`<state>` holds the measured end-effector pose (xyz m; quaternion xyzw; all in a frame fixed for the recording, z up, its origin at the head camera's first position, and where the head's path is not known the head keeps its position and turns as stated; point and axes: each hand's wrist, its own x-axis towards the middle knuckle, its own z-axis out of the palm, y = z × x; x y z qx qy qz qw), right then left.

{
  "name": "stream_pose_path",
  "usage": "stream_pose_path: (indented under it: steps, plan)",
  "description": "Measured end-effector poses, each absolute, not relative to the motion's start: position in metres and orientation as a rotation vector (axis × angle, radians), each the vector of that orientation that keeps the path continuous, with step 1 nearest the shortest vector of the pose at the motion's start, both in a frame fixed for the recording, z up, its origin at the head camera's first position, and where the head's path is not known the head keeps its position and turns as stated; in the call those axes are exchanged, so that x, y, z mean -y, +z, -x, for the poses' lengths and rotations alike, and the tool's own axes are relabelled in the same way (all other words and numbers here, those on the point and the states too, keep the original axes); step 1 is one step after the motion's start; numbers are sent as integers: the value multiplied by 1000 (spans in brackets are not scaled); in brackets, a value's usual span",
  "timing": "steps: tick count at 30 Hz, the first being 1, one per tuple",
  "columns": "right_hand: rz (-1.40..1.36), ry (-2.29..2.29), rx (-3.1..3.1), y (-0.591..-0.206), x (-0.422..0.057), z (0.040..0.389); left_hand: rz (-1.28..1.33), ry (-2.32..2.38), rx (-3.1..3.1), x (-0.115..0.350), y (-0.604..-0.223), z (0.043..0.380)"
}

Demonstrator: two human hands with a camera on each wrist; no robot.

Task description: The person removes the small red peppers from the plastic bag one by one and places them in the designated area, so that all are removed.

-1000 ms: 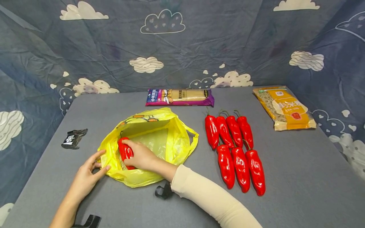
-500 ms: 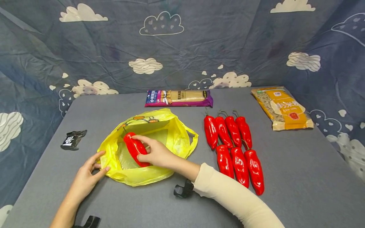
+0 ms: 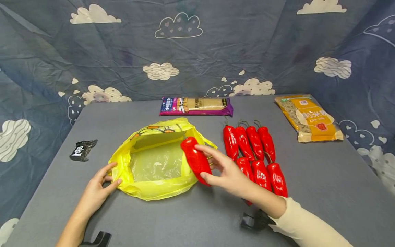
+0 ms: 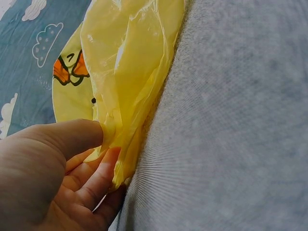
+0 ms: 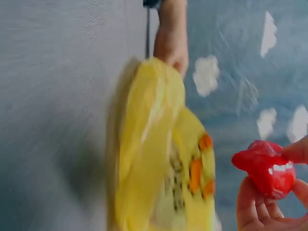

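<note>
A yellow plastic bag lies on the table with its mouth open toward the head camera. My left hand pinches its left edge; in the left wrist view, thumb and fingers close on the thin yellow film. Above the bag's right rim, my right hand holds a glossy red chili pepper between thumb and fingers. The pepper's pointed end shows in the right wrist view. More red peppers lie in two rows right of the bag, the front row partly covered by the right forearm.
A purple packet of noodles lies behind the bag. An orange packet of grain is at the back right. On the left lies a small black packet. A dark patterned cloth hangs behind the grey table.
My right hand has lifted the pepper from inside the bag and carried it right, over the bag's rim. The left hand has stayed at the bag's left edge.
</note>
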<state>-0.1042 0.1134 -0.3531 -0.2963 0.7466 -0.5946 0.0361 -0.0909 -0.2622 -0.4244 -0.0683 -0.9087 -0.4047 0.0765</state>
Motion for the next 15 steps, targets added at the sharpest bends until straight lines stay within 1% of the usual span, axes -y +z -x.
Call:
stream_pose_path:
  steps: [5, 8, 13, 15]
  plan:
    - [783, -1837, -2514, -352, -177, 83, 206, -1196, 2733, 262, -423, 92]
    - [699, -1931, -2565, -354, -210, 73, 205, -1186, 2738, 262, -423, 92]
    - [430, -2023, -2653, -366, -256, 60, 188, -1171, 2749, 262, -423, 92]
    - [308, -1972, -2726, -374, -272, 56, 186, -1169, 2754, 261, -423, 92]
